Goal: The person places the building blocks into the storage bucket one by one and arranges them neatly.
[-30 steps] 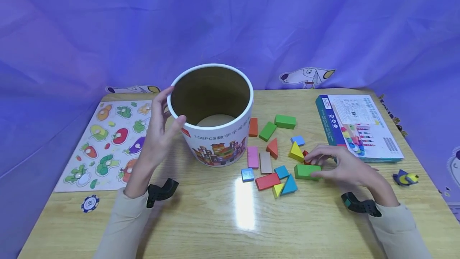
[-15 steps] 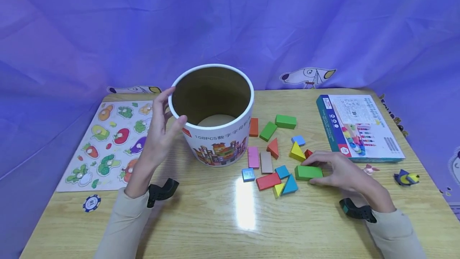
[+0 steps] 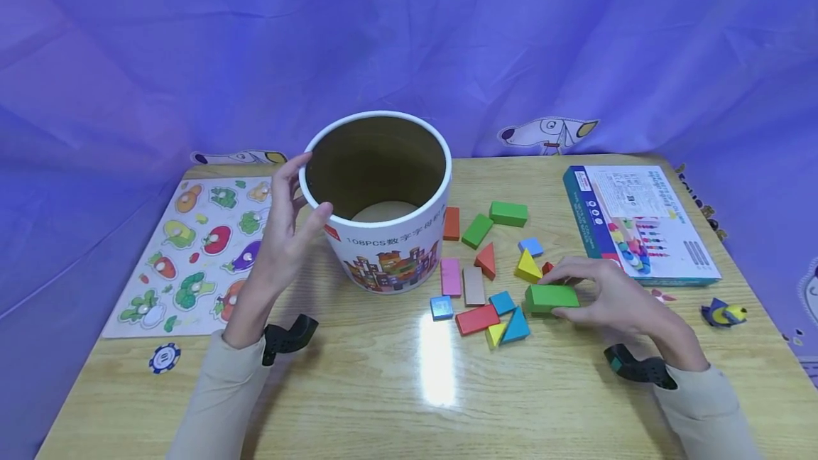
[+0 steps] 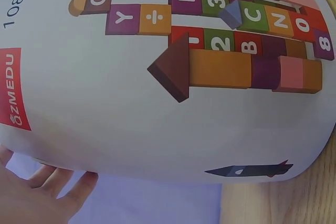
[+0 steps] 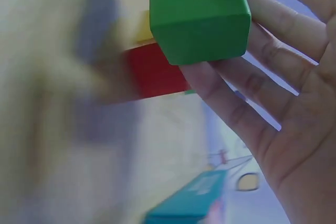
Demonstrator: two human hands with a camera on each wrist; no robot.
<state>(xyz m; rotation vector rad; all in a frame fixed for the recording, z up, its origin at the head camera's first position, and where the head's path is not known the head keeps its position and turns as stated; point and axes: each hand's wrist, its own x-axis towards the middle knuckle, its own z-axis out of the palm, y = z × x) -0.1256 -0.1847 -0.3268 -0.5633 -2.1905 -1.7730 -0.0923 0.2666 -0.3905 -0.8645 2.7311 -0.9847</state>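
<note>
My left hand (image 3: 281,247) steadies a big white bucket (image 3: 390,254), its thumb and fingertips spread around the left rim. In the left wrist view, the bucket's printed side (image 4: 131,119) fills most of the picture and bent fingers (image 4: 63,187) lie against it. With thumb and fingers, my right hand (image 3: 607,297) pinches a green rectangular block (image 3: 551,297). Up close in the right wrist view, that green block (image 5: 202,24) overlaps a red block (image 5: 157,72). Yellow triangle (image 3: 528,267) and blue triangle (image 3: 516,326) blocks lie just left of the right hand.
More coloured blocks, among them a red one (image 3: 477,319) and a pink one (image 3: 450,277), lie right of the bucket. A vegetable puzzle board (image 3: 192,254) is at left, near a poker chip (image 3: 165,358). At right are a flat box (image 3: 645,226) and a small toy (image 3: 724,314).
My right hand has closed its thumb and fingers on the green block and raised it slightly. The left hand and the bucket have stayed put.
</note>
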